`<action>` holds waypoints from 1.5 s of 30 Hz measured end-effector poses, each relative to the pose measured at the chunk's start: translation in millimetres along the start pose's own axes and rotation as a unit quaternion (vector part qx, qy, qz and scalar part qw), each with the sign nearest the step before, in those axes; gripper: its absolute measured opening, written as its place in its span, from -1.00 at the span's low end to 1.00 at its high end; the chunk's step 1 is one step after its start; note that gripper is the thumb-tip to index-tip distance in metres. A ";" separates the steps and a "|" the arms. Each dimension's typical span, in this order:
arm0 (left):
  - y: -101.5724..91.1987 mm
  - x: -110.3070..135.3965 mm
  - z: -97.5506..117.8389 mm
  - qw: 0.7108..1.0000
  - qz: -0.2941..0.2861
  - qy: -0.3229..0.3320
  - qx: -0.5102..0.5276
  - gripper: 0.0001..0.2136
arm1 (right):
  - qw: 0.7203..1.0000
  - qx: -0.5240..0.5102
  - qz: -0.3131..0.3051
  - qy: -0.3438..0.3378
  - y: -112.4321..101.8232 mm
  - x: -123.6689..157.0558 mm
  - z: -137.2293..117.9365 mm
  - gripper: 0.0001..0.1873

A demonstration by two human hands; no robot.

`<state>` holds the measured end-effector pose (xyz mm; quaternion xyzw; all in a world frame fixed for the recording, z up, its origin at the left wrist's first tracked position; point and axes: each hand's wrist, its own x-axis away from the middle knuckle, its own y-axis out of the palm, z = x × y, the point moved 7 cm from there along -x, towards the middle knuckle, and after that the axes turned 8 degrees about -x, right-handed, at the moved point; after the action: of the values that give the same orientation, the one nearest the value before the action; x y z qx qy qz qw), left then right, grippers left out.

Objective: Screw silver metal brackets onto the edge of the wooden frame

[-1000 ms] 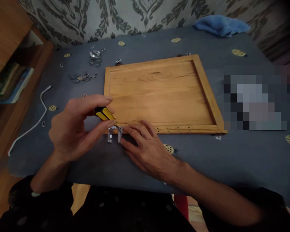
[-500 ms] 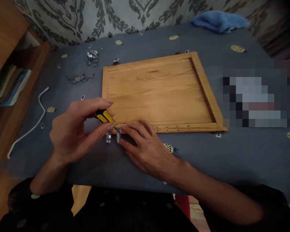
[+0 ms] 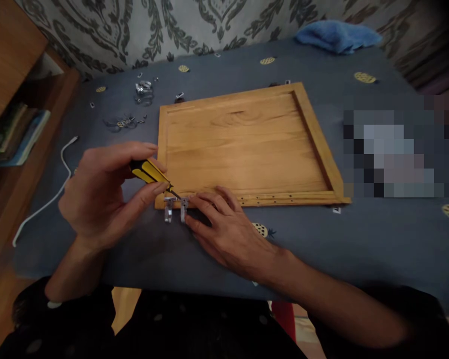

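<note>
A framed wooden panel lies flat on a grey-blue cloth-covered table. At its near left corner sits a small metal hinge bracket. My left hand is closed round a yellow-and-black screwdriver, whose tip points down at the bracket. My right hand lies with its fingers pressed on the bracket and the panel's near edge. A row of small holes runs along that edge.
Loose metal fittings and small screws lie scattered at the back left. A white cable curves near the left table edge. A blue cloth lies at the back right. Books sit on a wooden shelf to the left.
My left hand has drawn back to the left with the screwdriver, so more of the shaft shows. My right hand has stayed on the bracket.
</note>
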<state>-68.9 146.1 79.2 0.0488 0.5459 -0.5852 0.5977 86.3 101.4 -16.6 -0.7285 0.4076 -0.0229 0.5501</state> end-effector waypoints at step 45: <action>9.8 2.0 7.4 0.998 -0.047 -0.001 -0.045 -0.62 | 1.000 0.009 0.006 -0.009 -1.0 -1.6 -1.2 -0.74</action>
<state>-57.7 142.8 75.0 -0.0041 0.5727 -0.5875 0.5717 85.2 101.5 -14.7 -0.7212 0.4072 -0.0165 0.5602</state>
